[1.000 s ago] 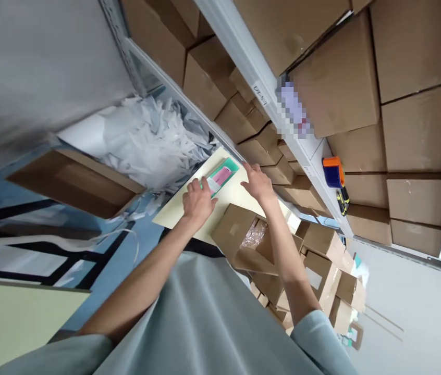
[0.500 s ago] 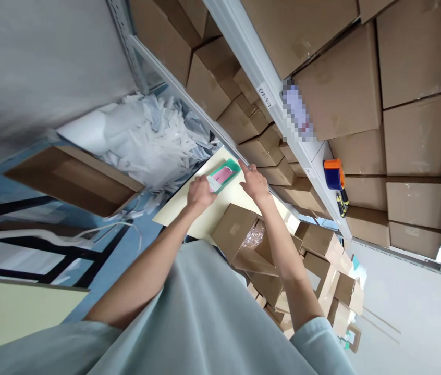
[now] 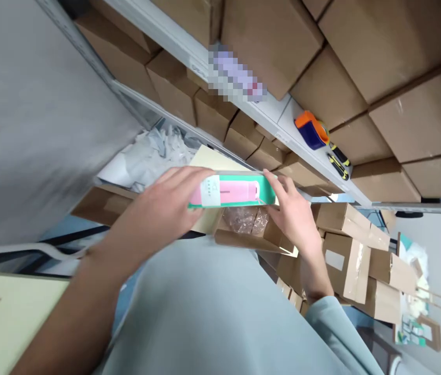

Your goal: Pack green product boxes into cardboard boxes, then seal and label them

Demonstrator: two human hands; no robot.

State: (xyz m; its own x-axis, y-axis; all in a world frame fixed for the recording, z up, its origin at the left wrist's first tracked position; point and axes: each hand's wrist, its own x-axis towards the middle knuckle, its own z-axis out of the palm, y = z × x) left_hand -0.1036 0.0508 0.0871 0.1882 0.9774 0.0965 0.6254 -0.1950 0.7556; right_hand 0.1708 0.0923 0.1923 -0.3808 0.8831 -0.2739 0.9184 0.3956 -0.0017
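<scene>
A small green package with a pink item inside (image 3: 236,190) is held up in the air between both hands. My left hand (image 3: 158,211) grips its left end, fingers laid over the white label. My right hand (image 3: 294,213) holds the right end. Right below the package sits an open cardboard box (image 3: 254,237) with clear plastic bags inside. A pale yellow board (image 3: 208,159) lies behind the package, partly hidden by it.
Metal shelves (image 3: 267,112) stacked with brown cartons (image 3: 365,47) fill the upper view. An orange and blue tape dispenser (image 3: 311,129) and a yellow-black tool (image 3: 338,162) rest on the shelf. White paper scraps (image 3: 150,156) pile at left. More cartons (image 3: 355,255) stand at right.
Both hands lifted the green package off the yellow board and brought it closer, over the open box. The view swung right and nearer to the shelves.
</scene>
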